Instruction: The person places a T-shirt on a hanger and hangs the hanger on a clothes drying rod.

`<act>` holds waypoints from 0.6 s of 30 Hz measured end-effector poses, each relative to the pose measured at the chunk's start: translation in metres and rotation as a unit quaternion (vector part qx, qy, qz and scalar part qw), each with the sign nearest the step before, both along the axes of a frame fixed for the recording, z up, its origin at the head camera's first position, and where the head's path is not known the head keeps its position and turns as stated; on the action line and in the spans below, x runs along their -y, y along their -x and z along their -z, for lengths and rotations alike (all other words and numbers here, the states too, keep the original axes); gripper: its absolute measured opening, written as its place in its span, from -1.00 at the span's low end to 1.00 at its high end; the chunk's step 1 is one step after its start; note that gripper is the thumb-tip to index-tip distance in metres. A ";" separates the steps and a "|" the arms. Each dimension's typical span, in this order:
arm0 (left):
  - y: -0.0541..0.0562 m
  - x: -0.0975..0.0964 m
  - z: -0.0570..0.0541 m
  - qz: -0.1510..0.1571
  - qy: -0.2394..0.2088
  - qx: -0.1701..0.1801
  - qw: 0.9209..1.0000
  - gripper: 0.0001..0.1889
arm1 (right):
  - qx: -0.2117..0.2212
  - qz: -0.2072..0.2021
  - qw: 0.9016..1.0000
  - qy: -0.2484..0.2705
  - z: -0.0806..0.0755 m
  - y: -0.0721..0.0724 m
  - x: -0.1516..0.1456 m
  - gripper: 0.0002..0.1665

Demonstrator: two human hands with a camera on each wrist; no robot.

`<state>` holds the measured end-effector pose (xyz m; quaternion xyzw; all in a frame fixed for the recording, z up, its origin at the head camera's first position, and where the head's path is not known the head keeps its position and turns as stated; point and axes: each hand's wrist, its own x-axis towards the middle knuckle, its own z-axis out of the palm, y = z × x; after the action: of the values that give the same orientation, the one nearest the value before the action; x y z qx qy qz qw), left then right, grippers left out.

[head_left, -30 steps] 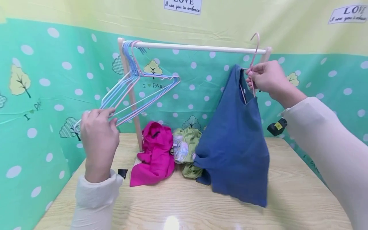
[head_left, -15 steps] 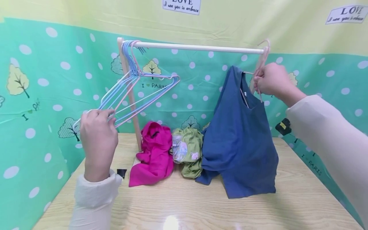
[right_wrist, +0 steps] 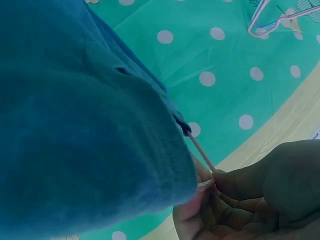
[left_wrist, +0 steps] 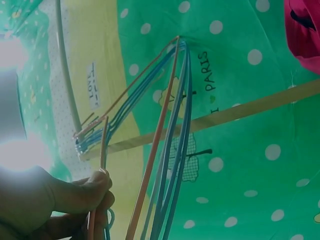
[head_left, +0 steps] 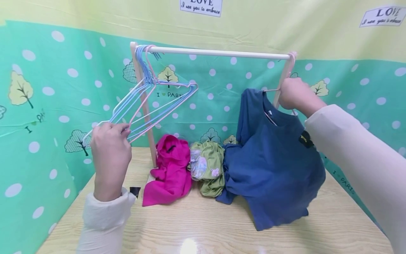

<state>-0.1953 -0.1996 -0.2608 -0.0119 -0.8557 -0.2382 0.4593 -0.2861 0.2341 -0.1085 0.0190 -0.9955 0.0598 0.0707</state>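
Note:
In the head view my left hand (head_left: 111,155) grips the lower corner of several blue, white and pink hangers (head_left: 146,76), whose hooks hang at the rail's left end. The left wrist view shows the thumb and fingers pinching hanger wires (left_wrist: 103,150). A dark blue shirt (head_left: 272,169) droops from a pink hanger (head_left: 292,60), its hook at the right end of the white rail (head_left: 215,52). My right hand (head_left: 295,93) holds that hanger just below the hook. In the right wrist view, the shirt (right_wrist: 100,130) covers most of the hanger.
A wooden post (head_left: 149,130) holds the rail at the left, another (head_left: 283,81) at the right. A magenta garment (head_left: 172,173) and a green garment (head_left: 212,162) lie bunched on the wooden table (head_left: 165,225). Behind hangs a dotted curtain (head_left: 219,77).
My right hand has moved the pink hanger right and down, bringing its hook from above the rail to the rail's right end. The shirt swung rightward and turned its front to view. The left hand stayed.

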 end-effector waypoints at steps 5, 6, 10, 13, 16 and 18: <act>-0.002 -0.002 -0.001 -0.003 0.002 0.014 1.000 -0.78 | 0.013 0.026 1.000 0.006 -0.001 0.000 0.003 -0.63; -0.002 -0.002 -0.001 -0.004 0.001 0.017 1.000 -0.77 | 0.015 0.031 0.999 0.006 -0.001 0.000 0.004 -0.62; -0.004 -0.004 -0.001 -0.006 -0.001 0.023 1.000 -0.76 | 0.008 0.024 1.000 -0.011 0.000 0.000 0.006 -0.62; -0.004 -0.005 -0.001 -0.003 -0.001 0.019 1.000 -0.77 | -0.009 0.004 1.000 -0.028 0.001 0.000 0.005 -0.66; -0.004 -0.005 -0.001 -0.001 -0.001 0.016 1.000 -0.77 | -0.017 -0.003 1.000 -0.026 0.002 -0.001 0.005 -0.67; -0.004 -0.006 -0.001 0.000 -0.001 0.018 1.000 -0.77 | -0.017 -0.003 1.000 -0.026 0.003 -0.002 0.004 -0.67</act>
<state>-0.1911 -0.1939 -0.2595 -0.0068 -0.8637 -0.2393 0.4435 -0.2841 0.2296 -0.1112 0.0245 -0.9953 0.0338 0.0870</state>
